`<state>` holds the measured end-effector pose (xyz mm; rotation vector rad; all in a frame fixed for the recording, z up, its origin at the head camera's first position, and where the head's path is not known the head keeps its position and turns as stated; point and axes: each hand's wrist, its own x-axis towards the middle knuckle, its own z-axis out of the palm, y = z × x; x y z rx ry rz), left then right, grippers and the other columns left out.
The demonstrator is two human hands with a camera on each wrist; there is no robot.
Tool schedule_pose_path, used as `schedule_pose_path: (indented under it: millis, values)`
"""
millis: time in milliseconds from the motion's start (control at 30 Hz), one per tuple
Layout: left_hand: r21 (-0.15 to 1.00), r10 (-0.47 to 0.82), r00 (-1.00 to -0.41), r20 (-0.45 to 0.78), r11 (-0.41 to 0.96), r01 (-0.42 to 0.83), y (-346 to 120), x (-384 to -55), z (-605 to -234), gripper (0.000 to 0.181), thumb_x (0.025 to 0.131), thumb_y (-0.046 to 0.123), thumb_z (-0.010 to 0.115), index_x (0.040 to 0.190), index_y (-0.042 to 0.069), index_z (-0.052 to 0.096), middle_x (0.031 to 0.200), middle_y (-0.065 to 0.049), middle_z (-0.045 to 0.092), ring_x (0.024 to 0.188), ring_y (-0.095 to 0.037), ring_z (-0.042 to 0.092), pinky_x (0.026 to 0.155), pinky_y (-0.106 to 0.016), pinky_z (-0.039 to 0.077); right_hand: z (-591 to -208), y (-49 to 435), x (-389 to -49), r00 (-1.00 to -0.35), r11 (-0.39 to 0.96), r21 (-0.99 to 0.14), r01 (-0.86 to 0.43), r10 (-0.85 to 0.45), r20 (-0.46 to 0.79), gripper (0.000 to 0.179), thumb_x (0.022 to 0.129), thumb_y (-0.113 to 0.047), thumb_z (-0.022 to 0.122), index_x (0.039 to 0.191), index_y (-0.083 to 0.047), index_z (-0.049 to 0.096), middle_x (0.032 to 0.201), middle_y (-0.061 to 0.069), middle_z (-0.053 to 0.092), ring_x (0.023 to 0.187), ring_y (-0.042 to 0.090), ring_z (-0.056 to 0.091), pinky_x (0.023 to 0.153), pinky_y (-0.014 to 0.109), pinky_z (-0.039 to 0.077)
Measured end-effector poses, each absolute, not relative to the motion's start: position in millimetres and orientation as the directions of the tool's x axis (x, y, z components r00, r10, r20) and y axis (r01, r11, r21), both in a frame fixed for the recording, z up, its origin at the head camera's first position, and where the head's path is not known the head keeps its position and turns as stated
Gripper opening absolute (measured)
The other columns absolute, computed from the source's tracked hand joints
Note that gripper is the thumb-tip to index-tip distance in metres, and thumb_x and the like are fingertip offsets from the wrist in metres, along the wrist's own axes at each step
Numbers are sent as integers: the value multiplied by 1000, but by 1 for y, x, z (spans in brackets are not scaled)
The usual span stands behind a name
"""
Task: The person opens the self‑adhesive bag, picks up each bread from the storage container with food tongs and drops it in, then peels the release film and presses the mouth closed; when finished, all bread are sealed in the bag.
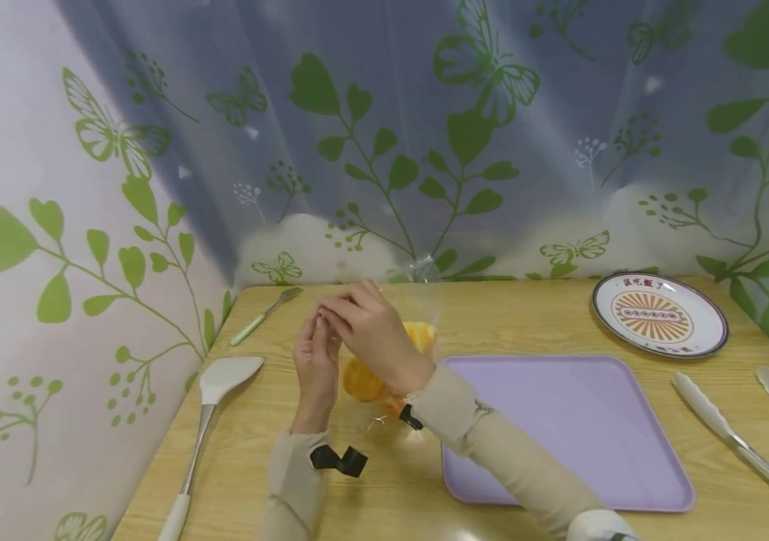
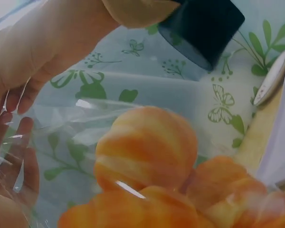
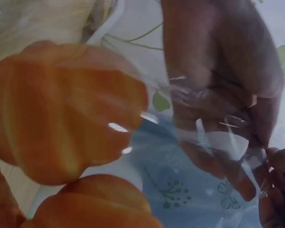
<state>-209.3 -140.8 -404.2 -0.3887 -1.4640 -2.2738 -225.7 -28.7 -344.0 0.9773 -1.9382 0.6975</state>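
Note:
In the head view, a clear plastic bag (image 1: 428, 289) hangs above the table left of centre. Rounded, lobed orange-and-yellow pieces (image 1: 364, 382), resembling rolls, lie inside it; the left wrist view shows several pieces (image 2: 145, 147) through the film. My left hand (image 1: 316, 368) pinches the bag's edge between thumb and fingers. Across the bag reaches my right hand (image 1: 377, 330), its fingertips pinching the same edge close to the left fingertips. The film at the fingers is partly hidden by the right hand.
Right of the bag lies a purple tray (image 1: 560, 421), partly under my right forearm. A patterned plate (image 1: 658, 314) sits at the back right, with metal tongs (image 1: 729, 428) in front. On the left are a white-headed spatula (image 1: 211, 398) and a green-handled fork (image 1: 262, 319).

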Motion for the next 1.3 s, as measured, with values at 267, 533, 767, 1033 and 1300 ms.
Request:
schedule_pose_path:
  millis: [267,533,767,1033,1300]
  values:
    - [805,-167,-837,521,-229,547,-141,-207,-404,44,104,36,46,141,12,48,118,20,65,103,2,62,95,-17,50,-346,-23,-230,-268,593,23,-805,-397,878,19,86,-5,73,104,-3,74,93,7,67,84,18,61,75,18,55]
    - [766,-167,-791,588,-197,611,-140,-209,-406,31,105,31,45,134,24,55,112,17,67,97,1,64,93,-17,51,-345,-15,-235,-45,636,342,-692,-510,859,23,80,-5,79,102,-4,74,92,4,72,82,14,66,79,20,56]
    - [742,-146,-762,631,-172,648,-140,-209,-406,25,105,27,46,127,29,58,118,20,66,99,4,61,92,-15,50,-349,-15,-239,28,665,420,-617,-515,857,23,78,-10,82,98,-4,73,90,1,72,79,12,66,76,18,56]
    - [749,-90,-769,633,-182,638,-139,-208,-403,26,106,29,43,126,28,59,120,18,65,105,2,62,94,-17,50,-353,-16,-237,-218,574,-3,-819,-307,926,9,83,-3,74,90,-1,69,85,8,70,78,18,65,72,23,57]
    - [756,-48,-774,631,-184,628,-136,-209,-404,24,106,32,41,120,31,60,111,19,66,101,2,61,95,-18,49,-359,-18,-220,-661,268,-622,-736,-83,746,10,92,-3,61,96,4,68,91,15,68,76,20,61,68,23,53]
